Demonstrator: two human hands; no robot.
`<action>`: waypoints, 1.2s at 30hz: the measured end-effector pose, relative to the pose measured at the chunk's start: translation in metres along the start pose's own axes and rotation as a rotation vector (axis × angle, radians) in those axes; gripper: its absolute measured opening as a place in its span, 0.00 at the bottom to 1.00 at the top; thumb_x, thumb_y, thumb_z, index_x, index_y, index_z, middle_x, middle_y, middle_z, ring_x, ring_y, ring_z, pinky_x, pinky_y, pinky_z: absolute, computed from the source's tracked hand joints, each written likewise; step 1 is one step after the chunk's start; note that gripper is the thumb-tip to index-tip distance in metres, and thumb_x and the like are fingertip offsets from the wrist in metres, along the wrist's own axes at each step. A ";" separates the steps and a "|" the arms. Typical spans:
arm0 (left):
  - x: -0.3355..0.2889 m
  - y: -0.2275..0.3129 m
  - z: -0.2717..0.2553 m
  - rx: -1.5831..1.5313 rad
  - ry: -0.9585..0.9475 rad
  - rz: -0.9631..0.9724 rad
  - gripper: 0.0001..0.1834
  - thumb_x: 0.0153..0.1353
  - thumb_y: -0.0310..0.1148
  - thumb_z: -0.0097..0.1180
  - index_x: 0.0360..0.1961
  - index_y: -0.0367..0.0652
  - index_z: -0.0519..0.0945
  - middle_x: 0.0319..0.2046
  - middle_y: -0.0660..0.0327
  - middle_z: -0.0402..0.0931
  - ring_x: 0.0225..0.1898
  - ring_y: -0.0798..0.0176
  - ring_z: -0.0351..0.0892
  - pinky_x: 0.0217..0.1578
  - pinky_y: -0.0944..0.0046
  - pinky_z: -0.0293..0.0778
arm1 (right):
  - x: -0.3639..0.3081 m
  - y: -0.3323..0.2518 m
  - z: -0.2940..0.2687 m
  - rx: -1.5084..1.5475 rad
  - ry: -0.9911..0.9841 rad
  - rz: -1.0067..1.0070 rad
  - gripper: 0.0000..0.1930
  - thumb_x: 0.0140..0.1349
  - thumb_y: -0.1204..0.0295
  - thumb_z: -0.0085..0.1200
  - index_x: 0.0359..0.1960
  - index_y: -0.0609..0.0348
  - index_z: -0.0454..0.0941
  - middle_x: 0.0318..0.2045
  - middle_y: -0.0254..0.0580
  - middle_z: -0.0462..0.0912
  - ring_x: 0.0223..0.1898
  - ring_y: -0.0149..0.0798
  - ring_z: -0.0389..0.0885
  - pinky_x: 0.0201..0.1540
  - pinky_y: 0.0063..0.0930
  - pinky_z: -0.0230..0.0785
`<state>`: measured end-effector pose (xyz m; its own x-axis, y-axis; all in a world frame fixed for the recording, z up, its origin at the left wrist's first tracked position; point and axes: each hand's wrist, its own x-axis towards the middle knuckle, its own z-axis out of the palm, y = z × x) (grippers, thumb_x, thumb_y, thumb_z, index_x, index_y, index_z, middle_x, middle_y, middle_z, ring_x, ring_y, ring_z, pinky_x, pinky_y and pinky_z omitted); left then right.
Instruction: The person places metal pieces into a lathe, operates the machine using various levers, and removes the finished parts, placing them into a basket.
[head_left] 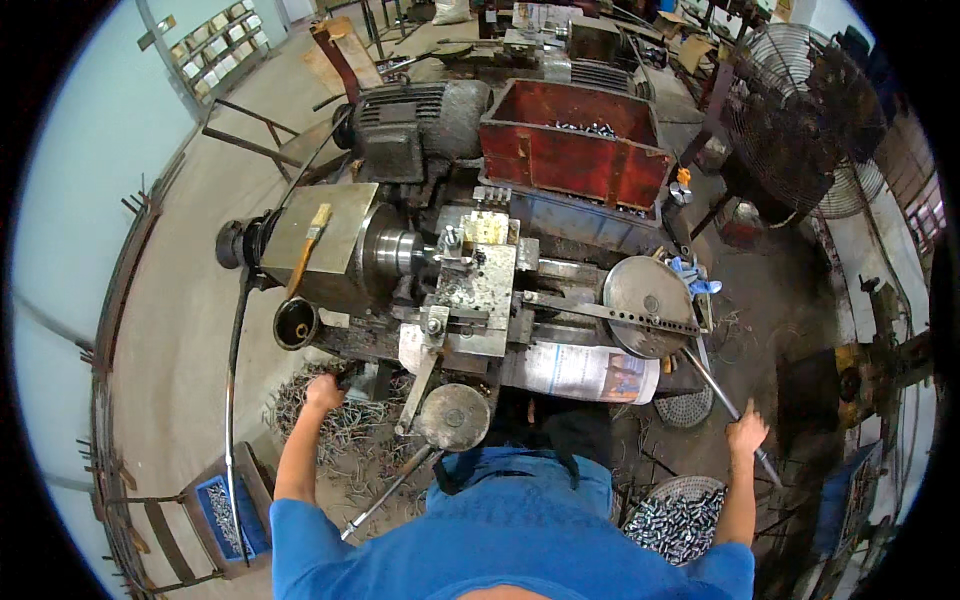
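A small metal lathe stands before me, with a round chuck (388,250) on its headstock and a tool slide (475,290) to the right of it. My right hand (747,432) is closed round a long metal lever (712,383), which runs up to a large round disc (648,306). Down at the lathe's left front, my left hand (323,392) is closed beside a dark metal block, above a heap of metal shavings (345,435); what its fingers hold is hidden. Between my arms, a smaller disc (454,416) carries another rod handle (388,493).
A brush (312,245) lies on the headstock above a dark cup (296,324). Behind are a motor (415,115) and a red bin (580,160) of small metal parts. A round basket (678,520) of parts sits near my right arm; a blue tray (222,515) is at left.
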<state>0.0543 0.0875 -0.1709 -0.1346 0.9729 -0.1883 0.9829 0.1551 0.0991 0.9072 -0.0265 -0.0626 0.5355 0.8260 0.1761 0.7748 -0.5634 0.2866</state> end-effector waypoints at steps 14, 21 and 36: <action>0.002 0.033 0.020 0.129 -0.210 -0.110 0.24 0.51 0.51 0.55 0.39 0.41 0.73 0.32 0.49 0.79 0.36 0.47 0.79 0.36 0.52 0.75 | 0.021 -0.176 -0.162 0.817 0.347 -0.565 0.25 0.35 0.69 0.53 0.40 0.65 0.76 0.38 0.49 0.78 0.41 0.53 0.72 0.48 0.39 0.63; -0.021 0.011 -0.049 -0.147 -0.117 -0.123 0.23 0.52 0.48 0.56 0.43 0.43 0.78 0.33 0.50 0.79 0.38 0.50 0.78 0.37 0.52 0.73 | 0.019 -0.361 -0.281 1.080 0.399 -1.267 0.23 0.32 0.71 0.54 0.37 0.63 0.77 0.37 0.47 0.78 0.42 0.50 0.72 0.48 0.38 0.64; -0.126 -0.027 -0.157 -0.135 0.491 -0.687 0.24 0.52 0.54 0.52 0.29 0.40 0.75 0.26 0.45 0.77 0.33 0.39 0.77 0.34 0.46 0.70 | -0.004 -0.511 -0.323 0.257 0.154 -1.519 0.08 0.37 0.68 0.54 0.22 0.49 0.83 0.28 0.42 0.83 0.39 0.43 0.79 0.64 0.40 0.47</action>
<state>0.0249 -0.0125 0.0037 -0.7652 0.6143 0.1925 0.6437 0.7268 0.2395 0.4007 0.2636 0.0942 -0.8077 0.5891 -0.0238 0.5829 0.8039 0.1185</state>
